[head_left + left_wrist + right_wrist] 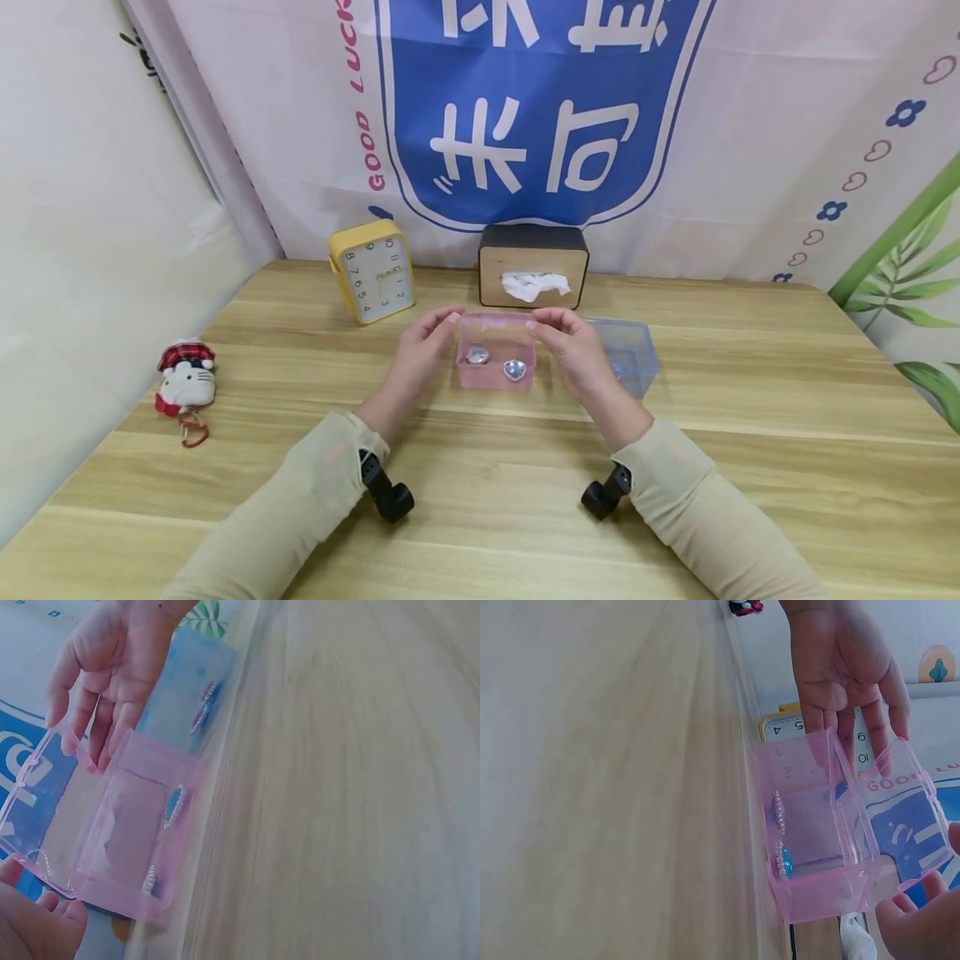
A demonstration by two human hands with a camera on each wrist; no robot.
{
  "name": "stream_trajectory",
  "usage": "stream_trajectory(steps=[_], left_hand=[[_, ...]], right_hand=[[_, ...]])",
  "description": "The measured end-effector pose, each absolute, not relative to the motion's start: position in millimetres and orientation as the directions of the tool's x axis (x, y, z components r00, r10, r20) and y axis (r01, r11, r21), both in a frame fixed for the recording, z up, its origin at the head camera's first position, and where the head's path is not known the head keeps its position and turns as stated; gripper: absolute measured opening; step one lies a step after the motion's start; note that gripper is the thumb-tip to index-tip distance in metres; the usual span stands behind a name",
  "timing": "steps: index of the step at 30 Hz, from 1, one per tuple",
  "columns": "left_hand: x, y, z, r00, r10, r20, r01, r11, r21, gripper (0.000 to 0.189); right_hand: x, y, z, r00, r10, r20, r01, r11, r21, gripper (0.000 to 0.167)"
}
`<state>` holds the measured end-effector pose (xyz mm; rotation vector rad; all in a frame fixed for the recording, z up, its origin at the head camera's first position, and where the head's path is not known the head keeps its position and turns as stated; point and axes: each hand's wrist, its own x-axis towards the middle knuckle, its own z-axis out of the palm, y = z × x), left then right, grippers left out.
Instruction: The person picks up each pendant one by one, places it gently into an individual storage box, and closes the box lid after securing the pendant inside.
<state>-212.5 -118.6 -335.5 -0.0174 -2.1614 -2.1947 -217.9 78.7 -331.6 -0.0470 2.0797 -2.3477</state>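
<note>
A clear pink plastic box (pixel 497 380) stands on the table with its hinged lid (pixel 495 321) raised. Two jewel-like pieces with beaded rims lie inside, a round one (pixel 477 356) and a heart-shaped one (pixel 514 370). The left hand (pixel 426 346) pinches the lid's left corner between thumb and fingers. At the opposite corner, the right hand (pixel 573 346) pinches the lid in the same way. Beside the right hand is a clear blue box (pixel 633 350), partly hidden by it; beaded pieces (pixel 204 707) show inside in the left wrist view.
A yellow clock (pixel 372 271) and a tissue box (pixel 532 246) with a tissue sticking out stand at the back of the wooden table (pixel 480 517). A plush keychain (pixel 186 387) lies at the left edge. Behind hangs a printed cloth (pixel 300 108).
</note>
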Motion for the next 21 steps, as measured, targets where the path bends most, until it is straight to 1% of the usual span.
stream_trajectory(steps=[5, 8, 12, 14, 21], left_hand=[[-211.4, -115.1, -338.5, -0.999, -0.025, 0.043, 0.044, -0.059, 0.997, 0.035], [-209.6, -114.5, -341.1, -0.999, -0.022, 0.034, 0.036, -0.077, 0.996, 0.036], [-205.9, -113.9, -344.7, -0.999, -0.02, 0.027, 0.029, -0.102, 0.994, 0.037], [-204.8, -113.3, -346.3, -0.999, -0.026, 0.024, 0.026, -0.098, 0.995, 0.036], [-202.9, -110.4, -352.3, -0.997, -0.077, 0.016, 0.021, -0.065, 0.998, 0.032]], right_hand=[[-214.3, 77.1, -331.6, -1.0, -0.03, 0.004, 0.0, -0.131, -0.991, 0.033], [-212.2, 76.3, -331.9, -1.0, -0.027, -0.016, 0.02, -0.125, -0.992, 0.035], [-210.5, 74.6, -333.8, -0.999, -0.021, -0.034, 0.036, -0.122, -0.992, 0.032], [-210.2, 73.8, -335.0, -0.999, -0.018, -0.04, 0.042, -0.12, -0.992, 0.032], [-207.5, 71.0, -338.7, -0.997, -0.028, -0.076, 0.079, -0.112, -0.991, 0.039]])
